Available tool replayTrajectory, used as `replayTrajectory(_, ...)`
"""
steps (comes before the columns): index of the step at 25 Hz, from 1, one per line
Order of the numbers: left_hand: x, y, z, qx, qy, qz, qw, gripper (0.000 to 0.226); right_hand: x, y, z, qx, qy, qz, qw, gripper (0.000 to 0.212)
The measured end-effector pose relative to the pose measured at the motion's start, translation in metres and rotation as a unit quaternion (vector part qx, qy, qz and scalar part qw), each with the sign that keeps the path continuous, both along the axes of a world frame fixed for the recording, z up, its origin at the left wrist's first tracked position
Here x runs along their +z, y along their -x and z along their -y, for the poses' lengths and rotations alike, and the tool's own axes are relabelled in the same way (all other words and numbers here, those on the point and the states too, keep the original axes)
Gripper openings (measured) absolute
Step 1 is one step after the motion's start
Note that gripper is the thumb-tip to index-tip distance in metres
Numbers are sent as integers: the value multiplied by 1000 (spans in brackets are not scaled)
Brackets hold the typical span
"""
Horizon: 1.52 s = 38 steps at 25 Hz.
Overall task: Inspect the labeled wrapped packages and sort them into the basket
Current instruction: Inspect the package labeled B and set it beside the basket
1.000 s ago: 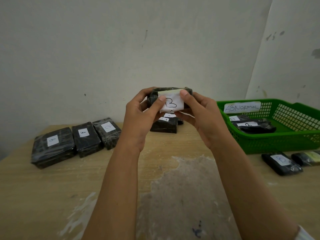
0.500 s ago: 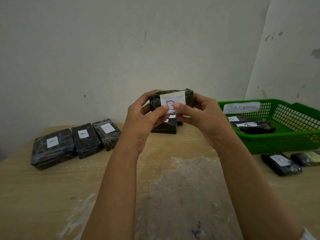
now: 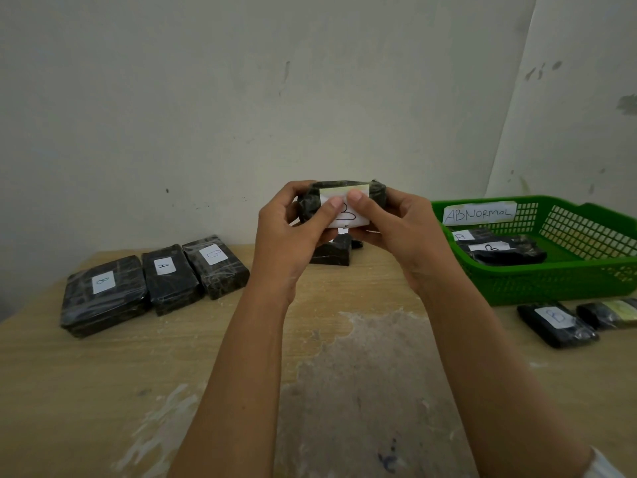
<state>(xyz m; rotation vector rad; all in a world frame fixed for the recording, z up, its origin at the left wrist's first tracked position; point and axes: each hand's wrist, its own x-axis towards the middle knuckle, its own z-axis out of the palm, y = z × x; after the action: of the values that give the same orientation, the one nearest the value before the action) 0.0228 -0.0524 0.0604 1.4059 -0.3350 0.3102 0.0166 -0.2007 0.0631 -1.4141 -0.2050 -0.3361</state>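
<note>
Head view: both hands, left hand and right hand, clasp the B-labelled package lengthwise; green basket sits rightward, nearer the right.

Both forearms are bare; a white sleeve edge shows at the right arm's lower corner.

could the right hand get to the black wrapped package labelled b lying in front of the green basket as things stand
Probably not at once: the right hand and left hand both grip a black wrapped package. The B-labelled black package lies uncovered on the wooden table beside the green plastic basket.
</note>
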Motion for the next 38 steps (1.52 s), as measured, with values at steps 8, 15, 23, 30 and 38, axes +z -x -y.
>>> replayTrajectory(8, 0, -3, -7, -45, 38, -24, 998, 35, 1, 2, 14, 87, 16, 5, 996, 19)
replayTrajectory(15, 4, 2, -10, -89, 43, -103, 990, 46, -3, -3, 25, 85, 27, 43, 995, 31)
replayTrajectory(23, -1, -7, -9, -77, 69, -75, 992, 24, -4, -6, 27, 84, 38, 4, 996, 64)
replayTrajectory(30, -4, -9, -11, -76, 49, -53, 995, 30, -3, -6, 15, 41, 26, -16, 999, 28)
replayTrajectory(38, -7, -10, -5, -12, 23, -38, 999, 29, -3, -5, 11, 29, 57, -8, 998, 26)
